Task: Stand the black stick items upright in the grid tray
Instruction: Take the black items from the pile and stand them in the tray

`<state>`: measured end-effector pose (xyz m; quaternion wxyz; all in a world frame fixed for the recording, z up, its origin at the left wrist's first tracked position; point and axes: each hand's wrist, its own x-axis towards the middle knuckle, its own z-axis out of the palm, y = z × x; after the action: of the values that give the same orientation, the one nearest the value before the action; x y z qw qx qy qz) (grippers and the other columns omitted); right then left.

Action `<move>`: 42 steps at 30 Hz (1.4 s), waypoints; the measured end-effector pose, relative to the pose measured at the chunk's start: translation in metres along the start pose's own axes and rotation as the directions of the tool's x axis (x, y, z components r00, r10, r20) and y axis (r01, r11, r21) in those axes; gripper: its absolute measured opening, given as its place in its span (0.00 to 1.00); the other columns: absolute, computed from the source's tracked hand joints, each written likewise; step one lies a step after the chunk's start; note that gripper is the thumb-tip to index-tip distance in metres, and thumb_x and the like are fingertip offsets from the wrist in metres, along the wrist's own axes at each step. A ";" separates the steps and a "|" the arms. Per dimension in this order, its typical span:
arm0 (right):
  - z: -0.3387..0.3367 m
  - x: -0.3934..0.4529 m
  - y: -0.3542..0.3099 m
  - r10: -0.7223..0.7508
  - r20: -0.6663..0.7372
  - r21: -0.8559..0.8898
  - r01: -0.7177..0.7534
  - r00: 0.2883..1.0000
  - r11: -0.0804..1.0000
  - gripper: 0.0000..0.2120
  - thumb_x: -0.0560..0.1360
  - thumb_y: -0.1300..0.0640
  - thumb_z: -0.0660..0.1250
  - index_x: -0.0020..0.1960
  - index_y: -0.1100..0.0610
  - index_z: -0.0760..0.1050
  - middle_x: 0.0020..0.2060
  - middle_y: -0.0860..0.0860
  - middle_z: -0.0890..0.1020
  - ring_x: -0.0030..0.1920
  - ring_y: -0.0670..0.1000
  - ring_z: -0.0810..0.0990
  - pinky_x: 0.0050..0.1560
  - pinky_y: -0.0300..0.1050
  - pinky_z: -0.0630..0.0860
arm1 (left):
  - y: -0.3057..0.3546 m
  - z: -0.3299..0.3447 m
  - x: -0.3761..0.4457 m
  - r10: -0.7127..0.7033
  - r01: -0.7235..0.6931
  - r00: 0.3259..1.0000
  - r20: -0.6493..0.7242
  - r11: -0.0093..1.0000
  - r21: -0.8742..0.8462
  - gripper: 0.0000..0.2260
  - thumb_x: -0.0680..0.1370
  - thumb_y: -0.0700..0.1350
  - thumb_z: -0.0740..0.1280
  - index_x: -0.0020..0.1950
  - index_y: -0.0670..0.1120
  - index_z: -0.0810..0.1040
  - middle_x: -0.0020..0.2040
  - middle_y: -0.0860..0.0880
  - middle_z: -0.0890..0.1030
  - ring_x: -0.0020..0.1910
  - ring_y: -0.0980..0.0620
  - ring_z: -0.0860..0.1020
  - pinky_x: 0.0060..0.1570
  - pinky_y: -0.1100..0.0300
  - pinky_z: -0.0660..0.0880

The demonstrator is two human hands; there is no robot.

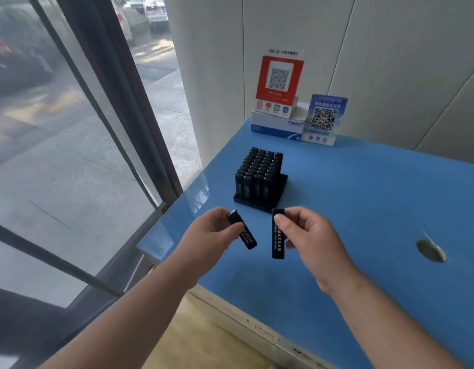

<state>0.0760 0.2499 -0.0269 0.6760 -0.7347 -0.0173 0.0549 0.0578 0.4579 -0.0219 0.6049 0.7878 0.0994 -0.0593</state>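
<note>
A black grid tray [283, 182] sits on the blue table, with several black sticks [258, 170] standing upright in it; its right-hand column looks bare. My left hand [209, 235] pinches one black stick [246, 239] with white lettering, tilted, above the table in front of the tray. My right hand [308, 235] pinches a second black stick [278, 242] near its top, held nearly vertical. Both sticks hang in the air just short of the tray's front edge.
The blue table [363, 209] stands against a white wall. At the back are a white box [277, 125], a red QR sign [280, 81] and a blue QR sign [324, 119]. A round cable hole [430, 250] lies at right. A window runs along the left.
</note>
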 end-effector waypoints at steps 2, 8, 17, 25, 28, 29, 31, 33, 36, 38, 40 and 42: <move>0.008 0.020 -0.002 0.011 -0.020 -0.009 -0.011 1.000 1.000 0.03 0.77 0.50 0.71 0.47 0.48 0.82 0.37 0.43 0.83 0.36 0.44 0.78 0.41 0.39 0.79 | 0.007 -0.009 0.017 0.007 -0.006 1.000 -0.008 0.997 0.072 0.01 0.75 0.52 0.71 0.45 0.58 0.81 0.43 0.50 0.84 0.34 0.52 0.76 0.37 0.55 0.73; 0.016 0.055 -0.003 0.021 -0.098 0.016 -0.019 0.995 1.000 0.04 0.78 0.51 0.71 0.52 0.49 0.82 0.41 0.44 0.85 0.36 0.41 0.78 0.38 0.36 0.76 | 0.030 -0.028 0.063 0.096 -0.095 0.995 -0.008 0.993 0.069 0.08 0.77 0.48 0.71 0.48 0.64 0.79 0.43 0.57 0.85 0.43 0.47 0.82 0.45 0.45 0.78; 0.020 0.072 -0.007 0.027 -0.385 0.009 -0.025 0.923 1.000 0.04 0.77 0.55 0.71 0.46 0.46 0.82 0.42 0.47 0.85 0.38 0.43 0.80 0.40 0.38 0.79 | 0.054 -0.027 0.140 0.333 -0.381 0.917 0.220 0.894 0.234 0.05 0.77 0.49 0.71 0.52 0.58 0.83 0.42 0.58 0.83 0.42 0.63 0.80 0.41 0.74 0.72; 0.036 0.061 -0.003 0.008 -0.539 0.000 -0.010 0.842 1.000 0.08 0.77 0.57 0.72 0.44 0.44 0.82 0.40 0.43 0.85 0.41 0.43 0.83 0.40 0.36 0.80 | 0.037 -0.018 0.176 0.597 -0.784 0.619 0.511 0.510 0.354 0.09 0.76 0.45 0.73 0.56 0.50 0.84 0.48 0.58 0.78 0.50 0.56 0.76 0.54 0.65 0.72; 0.043 0.058 -0.001 -0.005 -0.551 -0.025 -0.011 0.834 1.000 0.10 0.77 0.58 0.72 0.45 0.43 0.82 0.40 0.44 0.85 0.41 0.44 0.83 0.43 0.38 0.81 | 0.029 -0.016 0.178 0.628 -0.838 0.546 0.555 0.393 0.379 0.08 0.75 0.44 0.74 0.54 0.48 0.84 0.50 0.53 0.80 0.52 0.47 0.77 0.57 0.52 0.74; 0.044 0.058 -0.001 -0.008 -0.550 -0.036 -0.014 0.835 0.999 0.10 0.77 0.58 0.72 0.45 0.43 0.82 0.41 0.44 0.85 0.42 0.44 0.83 0.45 0.39 0.81 | 0.027 -0.016 0.179 0.643 -0.848 0.528 0.555 0.367 0.381 0.08 0.75 0.44 0.74 0.54 0.48 0.84 0.50 0.52 0.80 0.52 0.46 0.77 0.55 0.50 0.74; 0.046 0.057 0.001 -0.019 -0.558 -0.068 -0.022 0.830 0.997 0.09 0.77 0.58 0.73 0.46 0.43 0.81 0.41 0.45 0.85 0.41 0.45 0.83 0.47 0.42 0.82 | 0.025 -0.017 0.179 0.666 -0.871 0.484 0.568 0.300 0.390 0.08 0.75 0.44 0.74 0.53 0.49 0.84 0.49 0.52 0.80 0.50 0.45 0.76 0.52 0.50 0.74; 0.048 0.057 0.004 -0.021 -0.564 -0.091 -0.037 0.826 0.995 0.08 0.76 0.58 0.73 0.46 0.44 0.81 0.41 0.46 0.86 0.41 0.47 0.84 0.51 0.49 0.83 | 0.025 -0.017 0.177 0.683 -0.888 0.440 0.583 0.234 0.395 0.07 0.75 0.45 0.73 0.53 0.50 0.83 0.48 0.52 0.80 0.48 0.44 0.76 0.49 0.50 0.73; 0.052 0.060 0.005 -0.021 -0.561 -0.104 -0.045 0.827 0.994 0.08 0.75 0.57 0.74 0.45 0.43 0.81 0.41 0.46 0.86 0.42 0.48 0.84 0.55 0.55 0.82 | 0.028 -0.020 0.177 0.689 -0.884 0.438 0.578 0.215 0.414 0.06 0.76 0.46 0.72 0.52 0.49 0.83 0.47 0.52 0.80 0.47 0.44 0.76 0.48 0.50 0.74; 0.054 0.064 0.005 -0.031 -0.557 -0.115 -0.040 0.830 0.993 0.07 0.75 0.57 0.74 0.45 0.44 0.81 0.42 0.46 0.86 0.43 0.47 0.84 0.55 0.53 0.81 | 0.029 -0.022 0.178 0.690 -0.884 0.438 0.576 0.213 0.417 0.06 0.76 0.46 0.71 0.52 0.49 0.83 0.46 0.52 0.80 0.47 0.44 0.76 0.48 0.49 0.74; 0.055 0.068 0.005 -0.041 -0.553 -0.122 -0.033 0.832 0.992 0.07 0.75 0.56 0.74 0.46 0.44 0.81 0.42 0.45 0.86 0.43 0.46 0.84 0.54 0.50 0.81 | 0.030 -0.022 0.180 0.687 -0.879 0.455 0.567 0.247 0.408 0.06 0.77 0.47 0.71 0.52 0.49 0.83 0.46 0.52 0.80 0.47 0.45 0.76 0.48 0.50 0.74; 0.055 0.072 0.005 -0.044 -0.555 -0.126 -0.032 0.831 0.992 0.09 0.75 0.58 0.74 0.46 0.43 0.81 0.43 0.44 0.86 0.45 0.46 0.85 0.54 0.47 0.80 | 0.030 -0.021 0.181 0.681 -0.871 0.477 0.556 0.284 0.400 0.05 0.77 0.48 0.71 0.51 0.50 0.83 0.46 0.53 0.79 0.48 0.46 0.76 0.49 0.51 0.74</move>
<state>0.1419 0.3112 -0.0408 0.6026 -0.7611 0.1742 -0.1647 0.2402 0.4855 -0.0266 0.2519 0.8683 -0.4138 0.1067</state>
